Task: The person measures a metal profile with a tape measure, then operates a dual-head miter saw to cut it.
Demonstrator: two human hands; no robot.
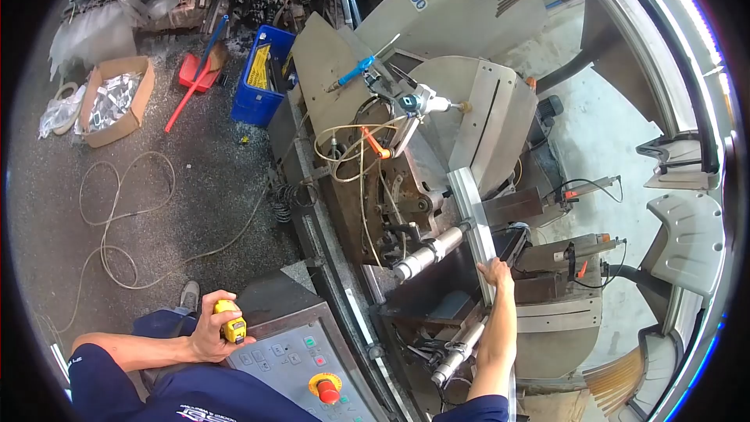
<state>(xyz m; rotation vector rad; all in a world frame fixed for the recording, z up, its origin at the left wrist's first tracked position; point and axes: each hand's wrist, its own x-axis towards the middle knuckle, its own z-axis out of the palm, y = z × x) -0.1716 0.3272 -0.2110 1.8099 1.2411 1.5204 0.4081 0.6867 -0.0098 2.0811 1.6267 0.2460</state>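
My left hand is closed round a yellow tape measure, held above the edge of a grey control panel. Out to the right, my right hand grips a long silver metal profile that lies across the machine. Its fingers wrap over the profile's side, and part of the grip is hidden. A metal clamp cylinder meets the profile just above my right hand, and a second cylinder sits below it.
A red emergency stop button sticks up from the panel. On the floor stand a blue crate, a cardboard box of metal pieces and a red dustpan. A loose hose coils there. A blue air gun rests on the machine.
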